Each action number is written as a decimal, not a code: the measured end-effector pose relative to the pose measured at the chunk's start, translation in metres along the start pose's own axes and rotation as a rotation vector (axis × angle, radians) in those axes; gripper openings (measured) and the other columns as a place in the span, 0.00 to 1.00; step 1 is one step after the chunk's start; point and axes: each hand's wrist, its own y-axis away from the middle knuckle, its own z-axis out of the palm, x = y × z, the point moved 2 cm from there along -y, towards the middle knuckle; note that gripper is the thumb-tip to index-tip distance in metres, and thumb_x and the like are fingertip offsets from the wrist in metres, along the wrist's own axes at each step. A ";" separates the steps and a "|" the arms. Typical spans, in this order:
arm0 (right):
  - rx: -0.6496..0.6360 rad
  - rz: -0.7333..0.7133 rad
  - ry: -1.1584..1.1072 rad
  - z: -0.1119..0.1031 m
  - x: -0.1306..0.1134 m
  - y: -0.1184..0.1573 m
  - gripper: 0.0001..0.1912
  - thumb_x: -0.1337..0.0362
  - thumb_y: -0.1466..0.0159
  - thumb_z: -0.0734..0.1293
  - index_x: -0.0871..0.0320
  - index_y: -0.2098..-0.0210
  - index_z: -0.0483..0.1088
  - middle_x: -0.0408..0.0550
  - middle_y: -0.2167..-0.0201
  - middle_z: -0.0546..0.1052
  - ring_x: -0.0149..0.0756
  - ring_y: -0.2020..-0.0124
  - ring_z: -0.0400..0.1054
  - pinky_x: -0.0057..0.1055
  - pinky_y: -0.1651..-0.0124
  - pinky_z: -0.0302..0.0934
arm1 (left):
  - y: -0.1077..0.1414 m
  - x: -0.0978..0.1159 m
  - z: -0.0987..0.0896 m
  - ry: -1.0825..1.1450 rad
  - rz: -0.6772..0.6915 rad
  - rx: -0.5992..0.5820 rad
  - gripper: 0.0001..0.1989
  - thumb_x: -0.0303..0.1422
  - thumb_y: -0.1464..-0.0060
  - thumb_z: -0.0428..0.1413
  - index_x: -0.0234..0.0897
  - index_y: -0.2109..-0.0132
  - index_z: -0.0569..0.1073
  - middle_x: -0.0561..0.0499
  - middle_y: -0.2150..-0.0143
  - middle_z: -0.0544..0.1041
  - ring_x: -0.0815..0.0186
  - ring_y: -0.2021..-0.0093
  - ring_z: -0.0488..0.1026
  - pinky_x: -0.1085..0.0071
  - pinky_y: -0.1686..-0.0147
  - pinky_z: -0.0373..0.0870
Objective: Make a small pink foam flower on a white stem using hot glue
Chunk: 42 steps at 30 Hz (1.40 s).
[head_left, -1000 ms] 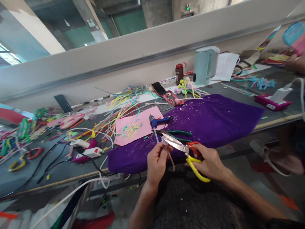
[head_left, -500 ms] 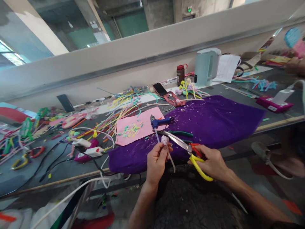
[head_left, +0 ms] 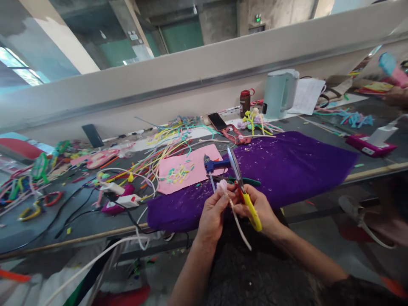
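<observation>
A pale pink fuzzy flower (head_left: 222, 186) on a whitish stem (head_left: 239, 227) is pinched in my left hand (head_left: 213, 214). My right hand (head_left: 257, 208) holds scissors (head_left: 236, 165) with yellow and red handles, their blades pointing up and away and nearly together. Its fingertips are close beside the stem, near my left fingers; whether they grip it is unclear. Just beyond the hands, a blue glue gun (head_left: 216, 163) lies partly on a pink sheet (head_left: 165, 187). Green-handled pliers (head_left: 251, 181) rest on the purple cloth (head_left: 296, 170).
Colourful fuzzy stems (head_left: 159, 157) are heaped at the left, near power strips (head_left: 117, 206) and cables. A phone (head_left: 217, 122), a bottle (head_left: 245, 103) and a kettle (head_left: 279, 94) stand or lie along the back. At the far right, a person's hand (head_left: 395, 97) holds something blue and pink.
My right hand has moved left, close to my left hand, and the scissors have swung from pointing left to pointing upward, their blades closer together. The flower's stem now slants toward the lower right.
</observation>
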 end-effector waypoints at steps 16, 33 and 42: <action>0.132 -0.058 0.267 -0.001 0.008 -0.002 0.16 0.64 0.53 0.71 0.57 0.68 0.61 0.40 0.74 0.67 0.29 0.74 0.62 0.25 0.72 0.58 | -0.003 -0.006 -0.012 0.086 -0.032 0.180 0.07 0.32 0.59 0.62 0.32 0.70 0.76 0.52 0.72 0.75 0.72 0.72 0.70 0.76 0.68 0.65; 0.113 -0.275 1.222 -0.038 -0.015 0.035 0.24 0.59 0.54 0.70 0.57 0.59 0.62 0.44 0.69 0.69 0.33 0.71 0.63 0.29 0.69 0.57 | 0.007 0.007 -0.013 -0.136 0.114 0.183 0.06 0.32 0.56 0.60 0.32 0.73 0.75 0.54 0.80 0.70 0.77 0.81 0.58 0.78 0.80 0.54; 0.146 -0.406 1.223 -0.036 -0.015 0.033 0.24 0.61 0.54 0.70 0.58 0.59 0.63 0.46 0.68 0.70 0.33 0.71 0.64 0.29 0.70 0.58 | 0.007 0.006 -0.012 -0.193 0.121 0.175 0.05 0.32 0.55 0.59 0.33 0.73 0.76 0.56 0.81 0.68 0.77 0.81 0.55 0.78 0.79 0.53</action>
